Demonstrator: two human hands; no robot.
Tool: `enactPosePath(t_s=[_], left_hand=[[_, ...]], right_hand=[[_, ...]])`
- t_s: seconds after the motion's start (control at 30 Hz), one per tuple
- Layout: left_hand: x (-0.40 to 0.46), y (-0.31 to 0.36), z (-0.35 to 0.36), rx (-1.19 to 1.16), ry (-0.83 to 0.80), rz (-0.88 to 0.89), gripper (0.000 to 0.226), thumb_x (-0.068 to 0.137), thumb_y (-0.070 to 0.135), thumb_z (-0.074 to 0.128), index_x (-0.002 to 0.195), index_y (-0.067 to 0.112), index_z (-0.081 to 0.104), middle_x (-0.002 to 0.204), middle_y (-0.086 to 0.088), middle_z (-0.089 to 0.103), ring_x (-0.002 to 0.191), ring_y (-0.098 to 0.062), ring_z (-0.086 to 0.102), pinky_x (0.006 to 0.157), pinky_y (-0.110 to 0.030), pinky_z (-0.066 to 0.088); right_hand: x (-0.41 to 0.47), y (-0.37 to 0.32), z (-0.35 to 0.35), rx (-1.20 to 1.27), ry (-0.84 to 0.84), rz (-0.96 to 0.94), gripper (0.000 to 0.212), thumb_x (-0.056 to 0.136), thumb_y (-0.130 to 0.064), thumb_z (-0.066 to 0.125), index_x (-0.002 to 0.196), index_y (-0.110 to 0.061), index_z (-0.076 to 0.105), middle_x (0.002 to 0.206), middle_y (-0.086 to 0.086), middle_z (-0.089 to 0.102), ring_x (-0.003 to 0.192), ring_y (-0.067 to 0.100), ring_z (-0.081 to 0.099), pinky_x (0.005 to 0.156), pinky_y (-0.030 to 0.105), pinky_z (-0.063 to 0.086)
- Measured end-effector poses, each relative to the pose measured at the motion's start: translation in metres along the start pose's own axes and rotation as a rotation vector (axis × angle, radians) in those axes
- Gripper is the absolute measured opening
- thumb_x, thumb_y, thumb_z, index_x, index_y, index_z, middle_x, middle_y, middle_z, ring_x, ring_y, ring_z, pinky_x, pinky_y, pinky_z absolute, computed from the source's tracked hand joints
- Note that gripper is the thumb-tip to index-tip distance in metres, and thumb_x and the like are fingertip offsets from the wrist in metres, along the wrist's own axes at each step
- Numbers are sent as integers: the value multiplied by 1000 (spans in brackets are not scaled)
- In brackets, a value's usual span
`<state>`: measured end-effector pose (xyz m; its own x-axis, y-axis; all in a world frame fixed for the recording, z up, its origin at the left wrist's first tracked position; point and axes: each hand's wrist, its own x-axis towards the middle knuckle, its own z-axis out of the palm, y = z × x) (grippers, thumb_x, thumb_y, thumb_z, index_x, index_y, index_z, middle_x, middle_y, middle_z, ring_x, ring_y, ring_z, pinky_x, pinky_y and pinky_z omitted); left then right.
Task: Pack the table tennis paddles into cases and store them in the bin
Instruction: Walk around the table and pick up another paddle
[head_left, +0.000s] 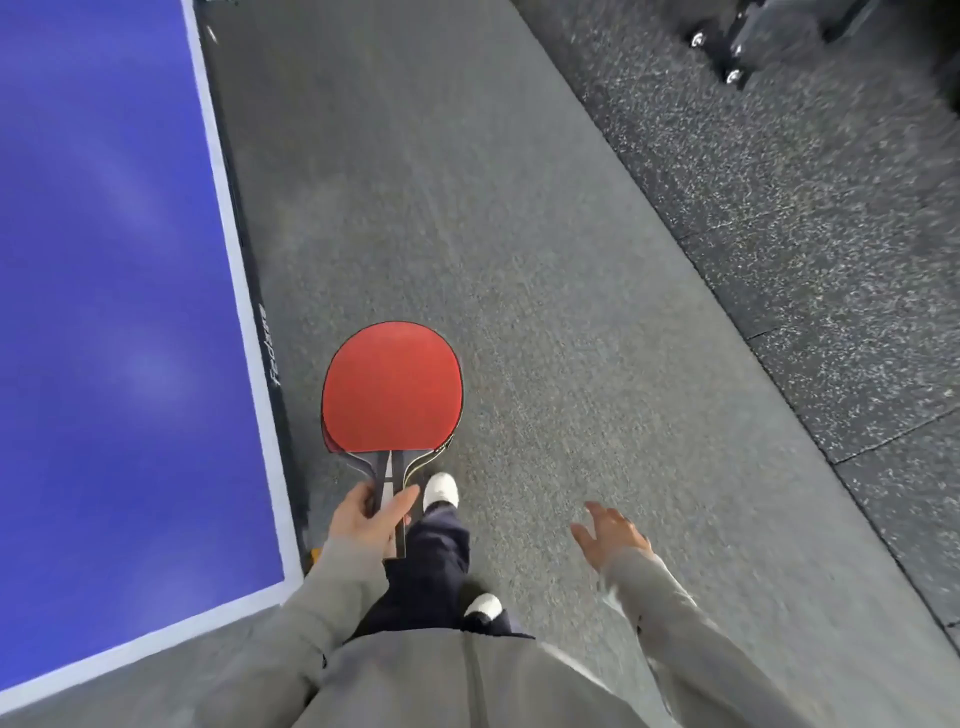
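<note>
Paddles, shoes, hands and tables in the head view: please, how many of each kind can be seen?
Paddles: 2, stacked, gripped by the left hand
Hands: 2, the right hand holding nothing
White shoes: 2
Blue table: 1
Total: 7

A blue table (104, 260) with a white border stands left of grey speckled flooring (571, 260).
</note>
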<state>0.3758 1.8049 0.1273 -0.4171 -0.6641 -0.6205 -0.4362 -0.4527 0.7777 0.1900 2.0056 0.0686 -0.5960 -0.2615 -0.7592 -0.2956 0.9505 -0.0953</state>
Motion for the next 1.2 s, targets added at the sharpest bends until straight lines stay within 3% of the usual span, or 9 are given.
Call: enactPosePath(t_s=[0.27, 0.37, 0.5, 0.57, 0.7, 0.9, 1.03, 1.2], left_hand=[[107, 68, 19, -114, 93, 1, 20, 87, 17, 65, 98, 1, 59, 81, -10, 56, 71, -17, 52, 53, -9, 43], [145, 102, 23, -120, 105, 15, 20, 87, 19, 65, 99, 3, 60, 82, -8, 59, 76, -19, 54, 62, -18, 43], [186, 142, 25, -100, 108, 43, 21, 86, 21, 66, 101, 8, 60, 85, -6, 61, 78, -18, 56, 67, -19, 43], [206, 162, 31, -147, 145, 33, 20, 86, 20, 66, 98, 6, 59, 80, -5, 59, 73, -16, 55, 63, -19, 42], [249, 198, 50, -168, 183, 38, 14, 86, 15, 66, 92, 6, 58, 64, 5, 51, 50, 2, 50, 50, -7, 39], [326, 263, 87, -252, 270, -21, 31, 71, 32, 73, 88, 10, 59, 68, -1, 55, 63, -14, 50, 60, -21, 40], [374, 309, 113, -284, 308, -24, 21, 78, 23, 74, 87, 10, 60, 70, -4, 55, 67, -17, 50, 61, -23, 40], [429, 362, 132, -230, 360, 21, 11, 84, 10, 68, 80, 12, 58, 70, -1, 59, 66, -14, 53, 54, -8, 43]], right_hand=[[104, -87, -107, -42, 28, -75, 53, 96, -44, 40, 145, -27, 29, 148, 5, 37, 133, 31, 39, 107, 42, 34], [135, -119, -151, -98, 34, -122, 52, 98, -41, 39, 145, -24, 28, 148, 6, 37, 134, 28, 38, 109, 41, 32], [173, -153, -202, -151, 44, -156, 52, 98, -42, 37, 145, -22, 27, 146, 7, 38, 134, 27, 38, 110, 42, 31], [194, -165, -223, -175, 45, -172, 51, 98, -43, 37, 144, -23, 29, 145, 6, 40, 133, 26, 39, 110, 42, 31], [244, -193, -269, -208, 44, -206, 51, 98, -41, 39, 144, -22, 30, 145, 6, 41, 133, 25, 39, 110, 42, 31], [334, -238, -340, -311, -8, -266, 51, 98, -43, 38, 144, -23, 30, 145, 5, 41, 133, 24, 39, 108, 39, 33], [383, -263, -398, -339, -42, -288, 51, 98, -43, 36, 143, -21, 29, 146, 5, 39, 133, 24, 39, 109, 39, 32], [436, -300, -466, -420, -35, -318, 52, 98, -44, 34, 145, -23, 26, 147, 5, 38, 133, 25, 39, 108, 41, 33]])
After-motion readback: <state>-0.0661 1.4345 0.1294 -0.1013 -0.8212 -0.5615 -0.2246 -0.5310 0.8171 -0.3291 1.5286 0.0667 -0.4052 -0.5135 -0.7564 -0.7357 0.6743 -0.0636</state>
